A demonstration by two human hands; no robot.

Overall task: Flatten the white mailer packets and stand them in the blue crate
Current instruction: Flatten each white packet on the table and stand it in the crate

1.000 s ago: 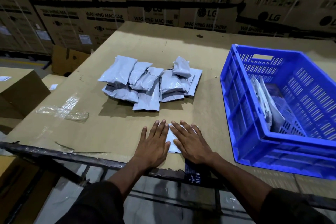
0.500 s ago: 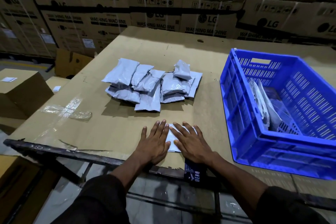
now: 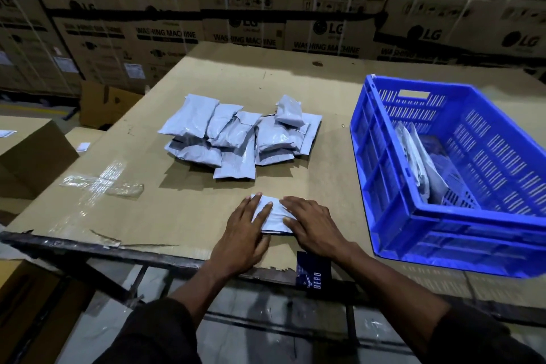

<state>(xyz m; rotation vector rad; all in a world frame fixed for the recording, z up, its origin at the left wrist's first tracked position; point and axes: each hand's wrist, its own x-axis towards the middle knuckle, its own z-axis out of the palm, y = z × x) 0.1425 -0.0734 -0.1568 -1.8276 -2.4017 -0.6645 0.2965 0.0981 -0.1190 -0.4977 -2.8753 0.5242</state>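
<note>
Nearest, the left hand [image 3: 243, 233] and right hand [image 3: 314, 226] lie flat, fingers straight, pressing one white plastic mailer packet [image 3: 273, 216] onto the brown cardboard tabletop [image 3: 189, 204] close to its torn edge; trapped air could spring it back, or it could slide off; beyond, the loose packet pile [image 3: 239, 136] may topple, and the packets standing in the blue slatted plastic crate [image 3: 393, 213] may slump

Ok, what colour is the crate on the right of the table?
Blue, with slotted walls; the crate shows clearly in the head view.
</note>
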